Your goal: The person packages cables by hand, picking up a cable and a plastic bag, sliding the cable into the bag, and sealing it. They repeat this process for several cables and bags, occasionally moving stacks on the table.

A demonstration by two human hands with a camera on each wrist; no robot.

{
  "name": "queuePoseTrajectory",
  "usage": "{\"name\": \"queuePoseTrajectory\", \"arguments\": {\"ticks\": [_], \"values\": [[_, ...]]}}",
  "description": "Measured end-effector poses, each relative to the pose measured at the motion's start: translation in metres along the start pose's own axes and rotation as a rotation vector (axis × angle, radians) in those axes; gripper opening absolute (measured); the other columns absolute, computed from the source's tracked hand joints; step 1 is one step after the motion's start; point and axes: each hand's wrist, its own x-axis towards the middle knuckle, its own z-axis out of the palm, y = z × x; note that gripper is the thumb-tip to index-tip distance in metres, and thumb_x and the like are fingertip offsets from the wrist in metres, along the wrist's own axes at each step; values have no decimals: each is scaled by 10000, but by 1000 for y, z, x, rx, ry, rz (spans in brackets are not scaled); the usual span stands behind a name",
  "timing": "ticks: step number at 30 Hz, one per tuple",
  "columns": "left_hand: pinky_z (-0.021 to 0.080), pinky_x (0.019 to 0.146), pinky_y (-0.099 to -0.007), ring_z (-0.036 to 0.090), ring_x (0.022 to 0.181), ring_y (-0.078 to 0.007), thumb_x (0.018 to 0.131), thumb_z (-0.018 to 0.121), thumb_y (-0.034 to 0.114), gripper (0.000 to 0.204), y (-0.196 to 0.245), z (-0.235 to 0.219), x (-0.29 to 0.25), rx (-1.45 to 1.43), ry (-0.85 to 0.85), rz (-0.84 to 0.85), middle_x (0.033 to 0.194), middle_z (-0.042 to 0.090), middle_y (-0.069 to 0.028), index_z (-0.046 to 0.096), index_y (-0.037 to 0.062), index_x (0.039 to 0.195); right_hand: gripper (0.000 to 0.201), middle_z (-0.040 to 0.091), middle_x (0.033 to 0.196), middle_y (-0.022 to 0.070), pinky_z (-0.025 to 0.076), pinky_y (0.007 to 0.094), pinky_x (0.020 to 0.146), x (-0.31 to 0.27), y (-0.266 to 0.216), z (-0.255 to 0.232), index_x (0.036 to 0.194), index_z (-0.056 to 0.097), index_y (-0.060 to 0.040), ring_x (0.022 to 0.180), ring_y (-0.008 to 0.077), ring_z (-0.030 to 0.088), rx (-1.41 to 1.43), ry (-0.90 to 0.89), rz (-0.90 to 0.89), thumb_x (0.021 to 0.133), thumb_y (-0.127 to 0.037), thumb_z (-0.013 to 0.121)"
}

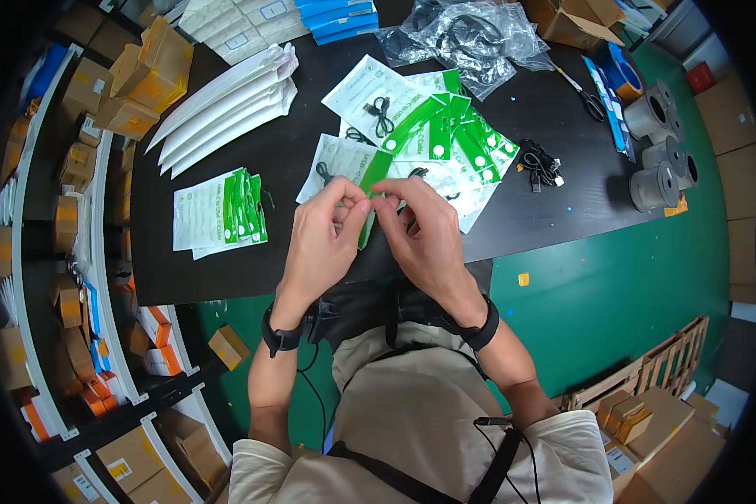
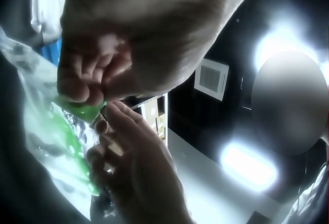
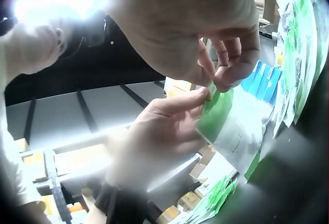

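Observation:
In the head view my left hand [image 1: 321, 244] and right hand [image 1: 427, 235] meet over the table's near edge. Thumb and fingers of each pinch the green end of a clear-and-green cable bag [image 1: 344, 158]. A short black cable [image 1: 324, 172] shows through its clear side. The right wrist view has the bag's green strip [image 3: 218, 113] hanging between the two sets of fingertips. Seen from the left wrist, the green edge [image 2: 82, 110] is bent under the fingers. Just beyond lies a pile of similar cable bags [image 1: 445, 126], some with black cables on top.
Left on the dark table [image 1: 302, 281] is a small stack of green-topped bags [image 1: 218, 210], below white padded envelopes [image 1: 227, 109]. Loose black cables [image 1: 539, 164], scissors [image 1: 581, 92] and wire spools [image 1: 653, 186] lie to the right. Clear plastic bags [image 1: 479, 42] sit at the back; shelving with boxes [image 1: 76, 168] stands left.

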Motion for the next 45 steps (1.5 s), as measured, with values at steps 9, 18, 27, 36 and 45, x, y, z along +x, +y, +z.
{"name": "queuePoseTrajectory", "arguments": {"ticks": [9, 18, 27, 36, 45], "values": [[353, 470, -267, 457, 490, -107, 962, 603, 27, 74, -12, 7, -20, -10, 42, 115, 712, 568, -78, 548, -14, 935, 288, 611, 1013, 70, 451, 242, 460, -10, 1, 7, 1067, 632, -20, 630, 111, 580, 5, 7, -42, 808, 94, 690], [361, 498, -274, 449, 545, -116, 959, 605, 23, 77, -2, 1, -32, -151, -40, -61, 676, 507, -63, 535, -4, 938, 206, 609, 1089, 92, 525, 264, 489, -17, 4, 4, 1010, 652, 12, 722, 145, 640, -33, -42, -97, 825, 100, 636], [414, 479, -311, 551, 576, -195, 935, 609, 3, 82, -4, 15, -38, 186, 130, 360, 732, 517, -101, 532, 8, 963, 215, 654, 982, 179, 523, 397, 603, -17, 11, 6, 1038, 686, -6, 734, 363, 665, -159, -149, -64, 827, 20, 654], [494, 572, -400, 611, 684, -322, 869, 678, -19, 133, -8, 51, -65, 494, 163, 486, 866, 575, -126, 592, 21, 962, 268, 731, 1063, 120, 518, 350, 758, -17, 24, 3, 1160, 716, -21, 873, 224, 672, 180, -264, 352, 896, -45, 676], [440, 518, -282, 576, 653, -164, 878, 715, 47, 116, -8, -29, -30, 558, 742, 334, 973, 614, -107, 660, -11, 963, 335, 741, 1073, 79, 509, 310, 854, -20, 27, -7, 1186, 723, -31, 948, 148, 648, 272, -55, 201, 854, -49, 758]]}}
